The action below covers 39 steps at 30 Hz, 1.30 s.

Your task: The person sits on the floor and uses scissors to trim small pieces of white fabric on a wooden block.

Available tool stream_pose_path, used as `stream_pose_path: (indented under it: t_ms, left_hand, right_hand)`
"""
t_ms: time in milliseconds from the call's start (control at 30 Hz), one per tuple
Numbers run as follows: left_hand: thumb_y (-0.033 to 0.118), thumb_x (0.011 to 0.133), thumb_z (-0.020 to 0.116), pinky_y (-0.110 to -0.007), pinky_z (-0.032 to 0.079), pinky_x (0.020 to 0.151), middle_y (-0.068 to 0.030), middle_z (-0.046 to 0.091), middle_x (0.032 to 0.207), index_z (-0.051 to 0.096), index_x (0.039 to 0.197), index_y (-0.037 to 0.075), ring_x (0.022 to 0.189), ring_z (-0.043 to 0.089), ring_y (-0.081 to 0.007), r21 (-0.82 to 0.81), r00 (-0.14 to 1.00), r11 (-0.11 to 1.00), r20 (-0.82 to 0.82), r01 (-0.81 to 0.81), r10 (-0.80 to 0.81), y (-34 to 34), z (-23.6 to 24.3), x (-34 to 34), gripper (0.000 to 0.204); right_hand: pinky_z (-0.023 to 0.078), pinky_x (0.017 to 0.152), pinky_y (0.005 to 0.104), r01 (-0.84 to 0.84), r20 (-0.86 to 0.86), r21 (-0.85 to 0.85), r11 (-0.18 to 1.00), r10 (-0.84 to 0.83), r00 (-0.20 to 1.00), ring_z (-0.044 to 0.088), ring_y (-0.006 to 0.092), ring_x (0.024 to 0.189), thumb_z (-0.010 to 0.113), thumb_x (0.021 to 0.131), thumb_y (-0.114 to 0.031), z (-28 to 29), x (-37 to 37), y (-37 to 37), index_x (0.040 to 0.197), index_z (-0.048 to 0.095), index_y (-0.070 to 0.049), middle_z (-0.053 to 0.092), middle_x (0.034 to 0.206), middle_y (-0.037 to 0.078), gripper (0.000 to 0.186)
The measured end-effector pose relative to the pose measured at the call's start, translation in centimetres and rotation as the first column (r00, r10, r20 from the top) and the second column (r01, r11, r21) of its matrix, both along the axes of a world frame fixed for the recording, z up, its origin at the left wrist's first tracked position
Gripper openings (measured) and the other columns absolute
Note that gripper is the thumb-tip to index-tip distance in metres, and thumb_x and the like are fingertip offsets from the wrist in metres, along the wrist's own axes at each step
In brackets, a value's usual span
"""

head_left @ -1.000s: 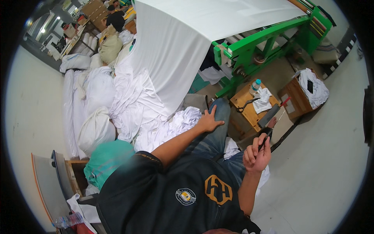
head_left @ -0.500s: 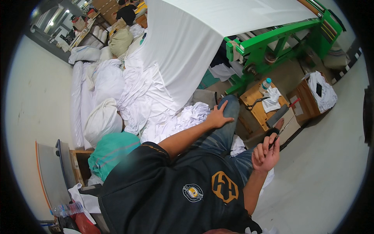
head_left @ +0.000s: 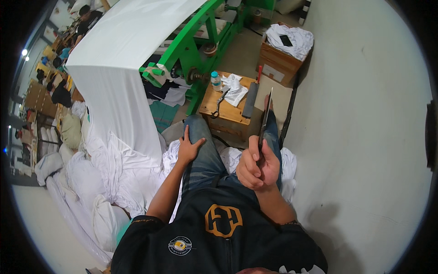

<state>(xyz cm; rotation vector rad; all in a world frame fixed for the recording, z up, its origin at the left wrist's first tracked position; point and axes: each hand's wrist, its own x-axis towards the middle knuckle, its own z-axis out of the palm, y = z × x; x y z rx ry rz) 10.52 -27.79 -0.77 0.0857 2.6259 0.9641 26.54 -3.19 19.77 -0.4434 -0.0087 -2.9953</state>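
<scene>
R hand w/ thin blade-like tool has swung in over R leg vs. the earlier frame; fingers curl round the tool's lower end, tip pointing away, while L hand lies spread on L knee. Step in hand looks like just holding the tool up; next move prob. calls for firm grip & blade clear of that leg. Beyond, scissors, bottle & white cloth sit on wooden bench.

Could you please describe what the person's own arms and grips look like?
The left forearm and right forearm are bare below short black sleeves, with an orange-gold marking at the left hem. The left grip and right grip are bare, five-fingered hands; no glove, watch or ring shows.
</scene>
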Motion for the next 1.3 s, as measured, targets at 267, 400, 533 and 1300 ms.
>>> stream_pose_path:
  t_ms: [267,400,533,1300]
  left_hand:
    - [0.061,0.084,0.080,-0.054,0.048,0.110,-0.0449,0.044,0.143,0.019,0.173,0.025,0.126,0.057,-0.0593,-0.013,0.999,1.000,-0.046,0.002,-0.003,-0.5,-1.0,0.0,0.113]
    - [0.060,0.084,0.080,-0.053,0.048,0.110,-0.0443,0.045,0.141,0.018,0.173,0.026,0.125,0.058,-0.0591,-0.027,1.000,1.000,-0.021,-0.008,0.008,-0.3,-0.8,-0.1,0.113]
    - [0.059,0.085,0.080,-0.053,0.048,0.110,-0.0430,0.046,0.142,0.019,0.173,0.026,0.127,0.058,-0.0570,-0.028,0.999,1.000,-0.034,-0.014,0.013,-0.4,-0.9,0.0,0.112]
    - [0.056,0.086,0.081,-0.052,0.048,0.109,-0.0448,0.048,0.137,0.020,0.172,0.025,0.124,0.057,-0.0564,-0.010,0.999,1.000,-0.049,-0.009,0.009,-0.1,-0.6,0.0,0.110]
  right_hand:
    - [0.036,0.030,0.0266,-0.024,-0.181,0.030,0.999,0.029,0.983,0.047,0.0138,0.033,0.035,0.118,-0.037,2.4,1.7,0.0,0.095,0.046,-0.002,0.047,0.056,0.007,0.043]
    - [0.035,0.030,0.0267,-0.067,-0.230,0.007,0.998,0.067,0.971,0.046,0.0138,0.034,0.041,0.117,-0.036,3.0,2.0,-0.4,0.092,0.050,0.002,0.050,0.058,0.009,0.046]
    - [0.036,0.032,0.0265,-0.101,-0.263,-0.034,0.994,0.088,0.961,0.044,0.0126,0.037,0.042,0.116,-0.033,2.9,2.1,-0.5,0.091,0.050,0.004,0.051,0.061,0.011,0.045]
    - [0.034,0.032,0.0261,-0.069,-0.159,-0.045,0.997,0.061,0.985,0.043,0.0127,0.036,0.034,0.119,-0.037,3.1,1.7,-0.6,0.093,0.047,0.000,0.047,0.059,0.008,0.047]
